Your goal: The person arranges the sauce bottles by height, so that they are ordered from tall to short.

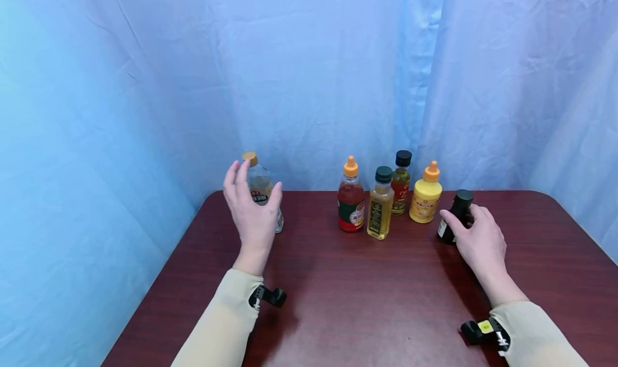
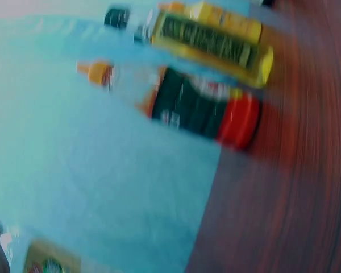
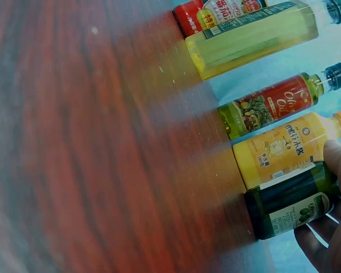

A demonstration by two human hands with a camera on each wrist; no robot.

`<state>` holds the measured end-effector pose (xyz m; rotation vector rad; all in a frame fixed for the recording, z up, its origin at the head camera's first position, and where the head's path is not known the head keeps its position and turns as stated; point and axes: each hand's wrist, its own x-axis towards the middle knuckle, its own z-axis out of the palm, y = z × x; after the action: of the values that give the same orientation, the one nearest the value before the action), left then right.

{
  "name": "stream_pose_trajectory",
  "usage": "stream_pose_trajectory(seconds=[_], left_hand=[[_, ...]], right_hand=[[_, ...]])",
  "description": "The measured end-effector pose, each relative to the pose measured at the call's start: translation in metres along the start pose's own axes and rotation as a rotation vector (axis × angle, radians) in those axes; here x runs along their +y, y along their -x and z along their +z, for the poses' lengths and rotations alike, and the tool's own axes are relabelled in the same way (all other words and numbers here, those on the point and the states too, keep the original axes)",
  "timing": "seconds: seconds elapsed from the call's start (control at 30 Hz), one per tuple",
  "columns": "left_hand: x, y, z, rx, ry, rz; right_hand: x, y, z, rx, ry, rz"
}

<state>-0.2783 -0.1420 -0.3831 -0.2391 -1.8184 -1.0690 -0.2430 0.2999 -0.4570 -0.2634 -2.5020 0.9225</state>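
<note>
My left hand (image 1: 253,211) is raised in front of a clear bottle (image 1: 265,182) with a tan cap. Its fingers and thumb are spread wide, hiding part of that bottle, and I see no grip. On the right, my right hand (image 1: 480,241) holds a small dark green bottle (image 3: 290,202) with a pale label near its neck. The thumb lies across the near side, and the fingers (image 3: 312,247) curve along the other side. That bottle stands on the table beside a yellow squeeze bottle (image 1: 425,200).
Near the table's back stand a red sauce bottle (image 1: 351,203) with an orange tip, a square bottle of pale oil (image 1: 380,208), and an olive oil bottle (image 3: 267,105). The dark wooden table (image 1: 362,302) meets a blue cloth (image 1: 314,88) behind. The left wrist view is blurred.
</note>
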Motion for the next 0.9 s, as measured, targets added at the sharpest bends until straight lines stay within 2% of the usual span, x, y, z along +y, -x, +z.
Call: stream_pose_trajectory(seconds=[0.1, 0.23, 0.37, 0.5, 0.9], left_hand=[[0.016, 0.003, 0.009, -0.034, 0.062, 0.056], [0.034, 0.009, 0.02, -0.119, 0.122, 0.059], [0.047, 0.015, 0.033, -0.208, 0.152, 0.011], [0.054, 0.02, 0.045, -0.27, 0.151, -0.038], [0.066, 0.027, 0.079, -0.392, 0.173, -0.16]], right_hand=[[0.0, 0.0, 0.0, 0.002, -0.001, -0.002], [0.0, 0.002, 0.0, -0.003, -0.004, -0.002], [0.002, 0.004, -0.001, -0.007, -0.004, 0.005], [0.004, 0.003, 0.0, -0.007, -0.002, 0.005], [0.001, 0.001, 0.001, -0.002, -0.001, -0.005]])
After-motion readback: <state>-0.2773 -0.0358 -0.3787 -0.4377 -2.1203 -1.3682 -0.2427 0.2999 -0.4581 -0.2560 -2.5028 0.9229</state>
